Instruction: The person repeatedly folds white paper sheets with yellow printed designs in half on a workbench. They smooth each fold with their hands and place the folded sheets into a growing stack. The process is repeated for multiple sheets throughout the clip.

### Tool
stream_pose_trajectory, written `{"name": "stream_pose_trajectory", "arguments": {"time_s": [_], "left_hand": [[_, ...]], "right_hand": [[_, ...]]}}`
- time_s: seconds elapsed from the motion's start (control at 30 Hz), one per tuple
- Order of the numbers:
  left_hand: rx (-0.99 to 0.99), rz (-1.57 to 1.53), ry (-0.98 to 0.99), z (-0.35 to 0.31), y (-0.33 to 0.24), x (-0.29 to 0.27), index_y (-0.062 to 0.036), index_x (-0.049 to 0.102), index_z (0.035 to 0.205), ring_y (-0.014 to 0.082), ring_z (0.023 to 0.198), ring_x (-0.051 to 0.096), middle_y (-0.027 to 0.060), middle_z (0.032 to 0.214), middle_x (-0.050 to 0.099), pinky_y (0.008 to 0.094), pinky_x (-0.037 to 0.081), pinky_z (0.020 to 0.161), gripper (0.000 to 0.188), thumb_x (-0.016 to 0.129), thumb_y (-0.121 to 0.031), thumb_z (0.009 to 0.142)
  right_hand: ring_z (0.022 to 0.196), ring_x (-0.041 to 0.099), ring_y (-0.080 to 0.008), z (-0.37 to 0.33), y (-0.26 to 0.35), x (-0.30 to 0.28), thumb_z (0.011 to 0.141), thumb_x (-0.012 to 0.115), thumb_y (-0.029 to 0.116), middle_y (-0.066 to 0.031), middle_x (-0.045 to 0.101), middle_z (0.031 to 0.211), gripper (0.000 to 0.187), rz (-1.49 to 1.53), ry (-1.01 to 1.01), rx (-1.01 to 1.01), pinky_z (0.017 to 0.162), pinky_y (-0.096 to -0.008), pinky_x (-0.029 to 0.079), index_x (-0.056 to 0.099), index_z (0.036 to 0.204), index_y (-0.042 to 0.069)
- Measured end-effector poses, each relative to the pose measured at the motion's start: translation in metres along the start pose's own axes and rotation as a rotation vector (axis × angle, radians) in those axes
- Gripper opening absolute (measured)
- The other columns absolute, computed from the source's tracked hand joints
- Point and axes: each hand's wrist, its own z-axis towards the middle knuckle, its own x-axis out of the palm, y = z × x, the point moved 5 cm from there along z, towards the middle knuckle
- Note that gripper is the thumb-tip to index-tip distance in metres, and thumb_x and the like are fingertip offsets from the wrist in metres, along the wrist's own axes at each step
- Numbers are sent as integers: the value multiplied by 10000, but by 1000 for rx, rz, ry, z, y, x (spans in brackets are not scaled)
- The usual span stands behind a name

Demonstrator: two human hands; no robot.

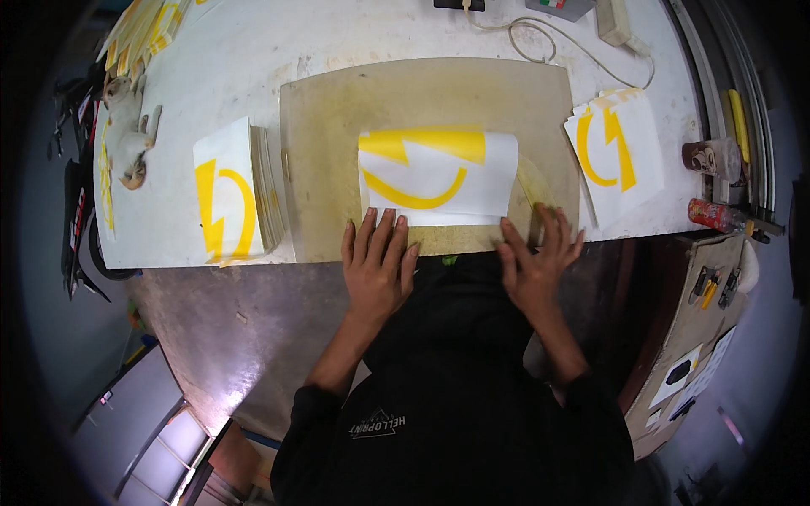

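In front of me a white sheet [494, 181] with a yellow curved print lies on a tan board [337, 97]. A broad yellow band runs along its far edge. The fingertips of my left hand [374, 266] rest at the sheet's near left corner, fingers stretched out. At the near right corner my right hand [540, 261] has its fingers spread, with the index fingertip at the sheet's edge. Neither hand grips anything. To the left stands a stack of printed white pieces [232, 190]; to the right lies a looser printed pile [620, 148].
A cat [133, 139] lies at the table's left edge, near more yellow-printed pieces [148, 34]. A cable [582, 51] curls across the far right, by a power strip [613, 23]. A plastic cup [711, 158] and a red bottle [713, 214] sit at the right edge.
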Motion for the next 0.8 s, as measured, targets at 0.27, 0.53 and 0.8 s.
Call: {"name": "stream_pose_trajectory", "arguments": {"time_s": [0.27, 0.53, 0.8], "left_hand": [[-42, -8, -206, 34, -3, -3, -88, 769, 948, 301, 1110, 605, 58, 1097, 685, 506, 410, 1003, 200, 842, -247, 850], [63, -90, -64, 51, -4, 2, -70, 708, 1230, 322, 1315, 549, 102, 1357, 642, 518, 376, 1124, 353, 772, -156, 894], [49, -93, 112, 49, 1, 15, 16, 583, 1427, 332, 1526, 371, 155, 1593, 474, 557, 225, 1264, 526, 655, -245, 977]], "right_hand": [[1145, 651, -293, 107, -14, 12, 997, 695, 151, -139, 652, 1292, 746, 1493, 123, 338, 995, -325, 499, 302, 1619, 32], [1035, 654, -153, 166, -26, 47, 996, 705, 127, -98, 686, 1150, 698, 1840, 200, 564, 939, -290, 514, 327, 1576, 38], [918, 700, -328, 124, 70, -8, 870, 758, -14, -186, 702, 1009, 325, 652, -153, -425, 840, -428, 563, 653, 1176, -48]]}}
